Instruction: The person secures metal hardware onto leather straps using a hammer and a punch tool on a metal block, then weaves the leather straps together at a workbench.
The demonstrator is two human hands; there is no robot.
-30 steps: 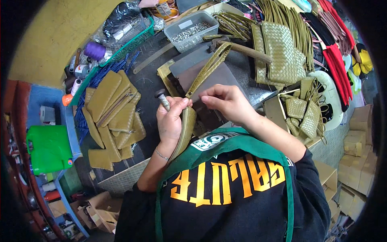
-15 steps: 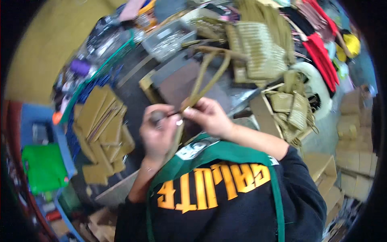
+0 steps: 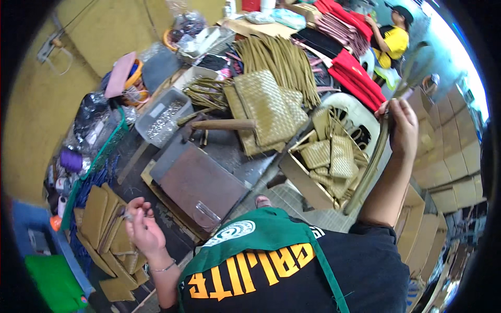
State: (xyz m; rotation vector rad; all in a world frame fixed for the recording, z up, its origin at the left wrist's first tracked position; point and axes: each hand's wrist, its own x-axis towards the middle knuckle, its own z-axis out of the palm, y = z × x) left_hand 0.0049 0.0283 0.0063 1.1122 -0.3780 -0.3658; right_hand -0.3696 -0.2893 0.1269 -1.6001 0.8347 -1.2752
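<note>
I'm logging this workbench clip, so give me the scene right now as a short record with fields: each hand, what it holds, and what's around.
Left hand: left hand raised, palm up, over the stack of olive leather pieces; a small thing is between the fingers, too small to tell
Right hand: right hand lifted high, gripping the top of a long olive strap that hangs down
Bench: dark metal plate, wooden-handled hammer, tray of small metal parts
Nearby: box of woven pieces, woven olive bag
Background: another person in a yellow top
</note>
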